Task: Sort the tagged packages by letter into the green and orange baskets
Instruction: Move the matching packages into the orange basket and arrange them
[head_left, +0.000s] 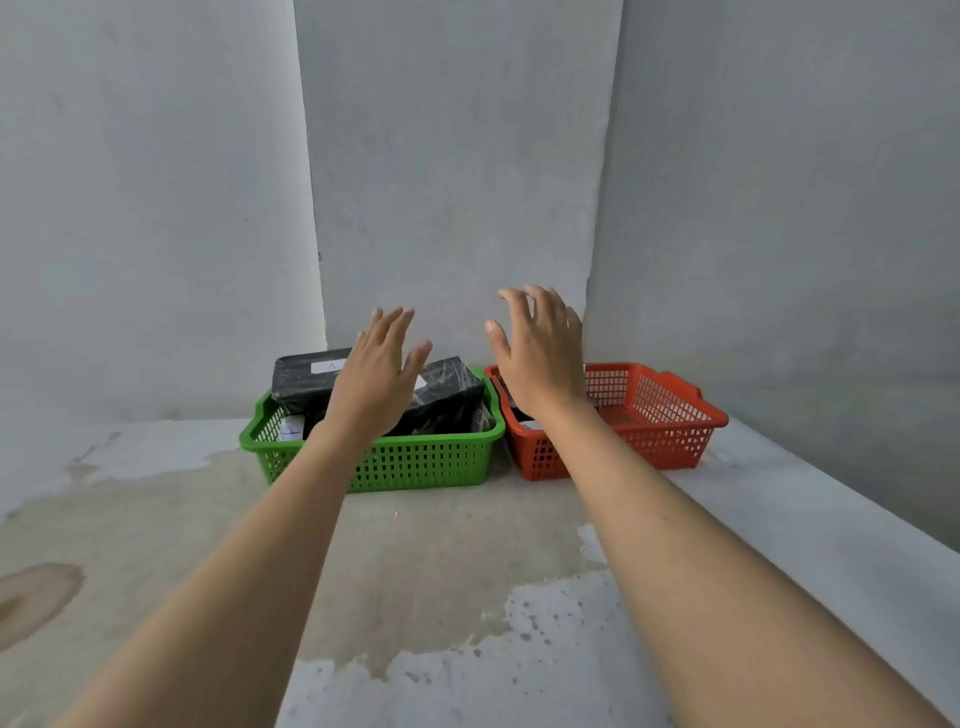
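A green basket (415, 462) stands on the floor against the wall, with an orange basket (660, 431) touching its right side. The green basket holds black wrapped packages: one at the back left (301, 382) with a white tag marked A, another tilted at the right (449, 392). A white tag (291, 428) shows low at the basket's left. My left hand (376, 371) hovers above the green basket, fingers straight, holding nothing. My right hand (540, 348) is raised over the orange basket's left end, fingers spread and empty. A dark package corner (522, 415) shows in the orange basket beneath my wrist.
Grey walls close in behind and to the right of the baskets. The concrete floor (415, 571) in front is bare, with damp stains and a brown patch at the far left.
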